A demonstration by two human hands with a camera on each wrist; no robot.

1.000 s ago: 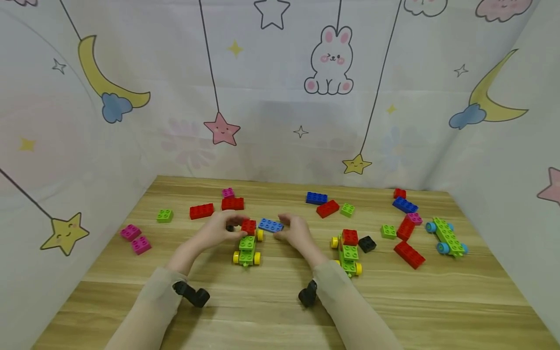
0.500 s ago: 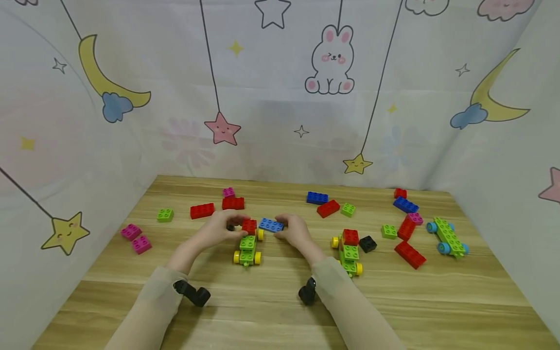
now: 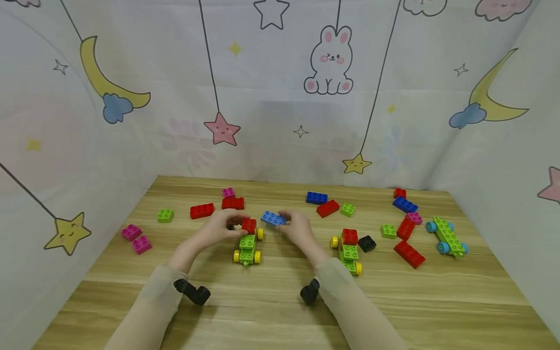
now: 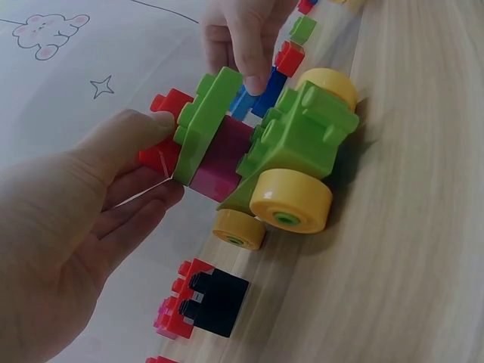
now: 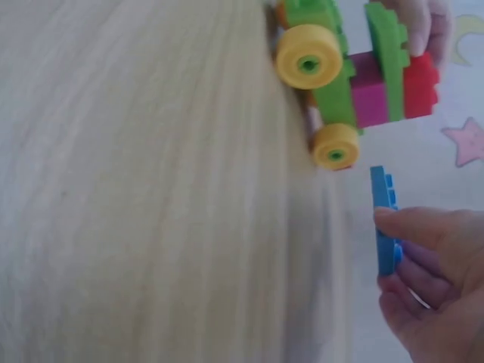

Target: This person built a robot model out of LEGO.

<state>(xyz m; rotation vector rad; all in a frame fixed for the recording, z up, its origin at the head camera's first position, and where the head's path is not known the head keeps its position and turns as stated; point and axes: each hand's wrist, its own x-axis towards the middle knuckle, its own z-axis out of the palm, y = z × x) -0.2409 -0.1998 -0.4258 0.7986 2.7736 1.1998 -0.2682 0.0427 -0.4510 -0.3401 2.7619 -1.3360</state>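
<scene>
i observe the left hand [image 3: 216, 229] gripping the red brick [image 3: 249, 225] atop a yellow-wheeled toy car [image 3: 247, 244]; right hand [image 3: 298, 229] pinching a thin light-blue brick [image 3: 271, 217] nearby.

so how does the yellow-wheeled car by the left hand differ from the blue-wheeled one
The yellow-wheeled car bears stacked bricks; the blue-wheeled car carries none. The left hand grips the yellow-wheeled car; the blue-wheeled car stands untouched. Both show studded green.
</scene>
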